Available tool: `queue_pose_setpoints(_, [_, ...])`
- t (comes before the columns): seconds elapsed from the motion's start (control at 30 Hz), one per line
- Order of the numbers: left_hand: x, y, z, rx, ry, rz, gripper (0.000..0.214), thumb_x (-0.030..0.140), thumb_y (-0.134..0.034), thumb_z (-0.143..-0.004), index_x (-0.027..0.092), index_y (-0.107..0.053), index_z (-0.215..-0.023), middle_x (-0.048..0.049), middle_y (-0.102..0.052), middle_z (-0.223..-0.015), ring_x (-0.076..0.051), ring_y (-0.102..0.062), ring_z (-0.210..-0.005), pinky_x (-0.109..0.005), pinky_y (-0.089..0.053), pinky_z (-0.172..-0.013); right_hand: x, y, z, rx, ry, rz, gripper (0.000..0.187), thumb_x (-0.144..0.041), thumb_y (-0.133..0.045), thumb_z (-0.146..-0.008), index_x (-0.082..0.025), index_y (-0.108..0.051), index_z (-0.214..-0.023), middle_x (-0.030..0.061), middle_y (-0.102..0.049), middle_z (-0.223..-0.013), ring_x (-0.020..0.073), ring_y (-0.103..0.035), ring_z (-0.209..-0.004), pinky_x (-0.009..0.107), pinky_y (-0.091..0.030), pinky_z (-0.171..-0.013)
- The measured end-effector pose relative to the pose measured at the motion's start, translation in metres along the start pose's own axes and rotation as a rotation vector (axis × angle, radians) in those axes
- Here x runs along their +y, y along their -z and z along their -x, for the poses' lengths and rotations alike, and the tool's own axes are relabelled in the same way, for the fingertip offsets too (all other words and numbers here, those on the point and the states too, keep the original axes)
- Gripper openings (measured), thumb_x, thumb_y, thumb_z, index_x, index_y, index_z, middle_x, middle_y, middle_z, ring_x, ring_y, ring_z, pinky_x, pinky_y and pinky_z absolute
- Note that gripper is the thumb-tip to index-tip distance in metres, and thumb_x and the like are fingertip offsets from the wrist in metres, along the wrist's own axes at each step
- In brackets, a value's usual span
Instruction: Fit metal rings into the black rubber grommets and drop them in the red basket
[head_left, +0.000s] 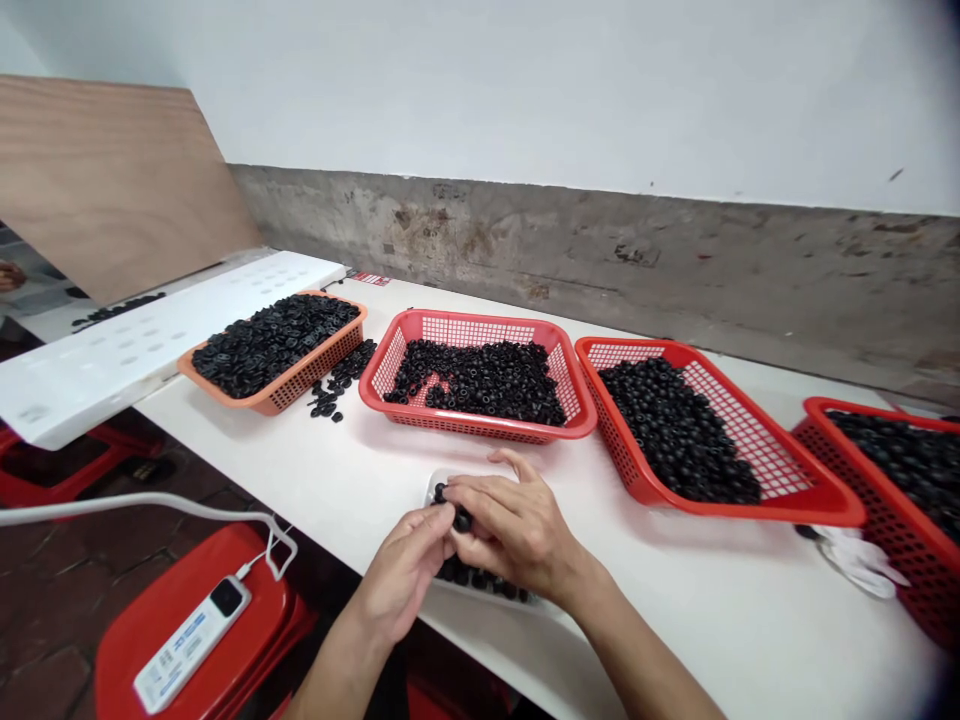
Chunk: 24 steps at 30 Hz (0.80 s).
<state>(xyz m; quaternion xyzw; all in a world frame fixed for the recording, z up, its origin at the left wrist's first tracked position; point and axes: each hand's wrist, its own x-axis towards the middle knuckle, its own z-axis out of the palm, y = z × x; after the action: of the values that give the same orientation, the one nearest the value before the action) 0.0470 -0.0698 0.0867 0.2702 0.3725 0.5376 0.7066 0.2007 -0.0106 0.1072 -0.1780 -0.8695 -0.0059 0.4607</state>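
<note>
**A:** Entry 1, nearest first. What are the hands on?

**B:** Left hand (405, 575) and right hand (517, 530) meet over a shallow white tray (469, 473) at the near edge of the white table (675, 580). The fingers (480, 500) of both hands are closed in around a few black rings (459, 520). Which hand bears them is hidden. A heap of rings (472, 572) lies in the tray under the palms.

**A:** Why is the tray there?

**B:** Probably for reach: directly below the hands, it puts the rings within easy finger range.

**A:** Nearby items?

**B:** Below the table edge on the left, a white plug-in device (191, 645) lies on a red stool (247, 590), its cable attached. On the right, a crumpled white cloth (862, 560) rests against the last basket.

**A:** Farther out?

**B:** Four baskets stand apart in a row: an orange basket (315, 365), then a red basket (480, 318), a second red basket (720, 430) and a third red basket (885, 500). All hold black pieces, perhaps kept apart as separate lots. Loose rings (328, 398) lie between the first two. Behind them, a white foam panel (127, 350) and a plywood board (105, 180) stand at the far left.
</note>
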Motion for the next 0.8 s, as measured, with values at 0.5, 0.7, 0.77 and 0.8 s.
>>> queue_pose_setpoints(0.5, [0.0027,-0.0020,-0.0076,-0.105,0.024,0.022,0.030,0.033,-0.071,-0.086,0.018,-0.074,-0.112,-0.0097,-0.073,-0.099,-0.022,-0.066,-0.092,-0.032,-0.048,-0.085,0.0017,0.0080,-0.0011,-0.077,0.001,0.051,0.026,-0.019,-0.059,-0.088,-0.017,-0.062,-0.114,0.0080,-0.076,-0.104,0.0174,-0.072,-0.085,0.044,-0.042,-0.098])
queue_pose_setpoints(0.7, [0.0008,-0.0031,-0.0081,-0.002,-0.074,-0.089,0.021,0.032,-0.068,-0.087,0.017,-0.077,-0.098,-0.0058,-0.072,-0.088,-0.016,-0.062,-0.083,-0.026,-0.045,-0.079,-0.0012,0.0048,0.0022,-0.142,-0.013,0.207,0.023,-0.026,-0.056,-0.095,-0.013,-0.061,-0.113,0.0129,-0.075,-0.105,0.0207,-0.071,-0.083,0.048,-0.042,-0.098])
queue_pose_setpoints(0.77, [0.0018,-0.0030,-0.0081,0.021,-0.106,-0.155,0.022,0.034,-0.068,-0.087,0.016,-0.077,-0.097,-0.0057,-0.072,-0.088,-0.017,-0.061,-0.085,-0.026,-0.044,-0.082,-0.0017,0.0041,0.0027,-0.150,-0.030,0.216,0.022,-0.025,-0.054,-0.095,-0.013,-0.061,-0.112,0.0129,-0.075,-0.104,0.0210,-0.071,-0.084,0.048,-0.042,-0.098])
queue_pose_setpoints(0.8, [0.0024,-0.0029,-0.0081,0.021,-0.111,-0.182,0.023,0.035,-0.069,-0.087,0.016,-0.077,-0.098,-0.0058,-0.072,-0.088,-0.017,-0.061,-0.086,-0.027,-0.044,-0.083,-0.0016,0.0038,0.0029,-0.151,-0.037,0.211,0.021,-0.024,-0.054,-0.095,-0.013,-0.061,-0.112,0.0127,-0.074,-0.103,0.0211,-0.071,-0.085,0.048,-0.043,-0.098])
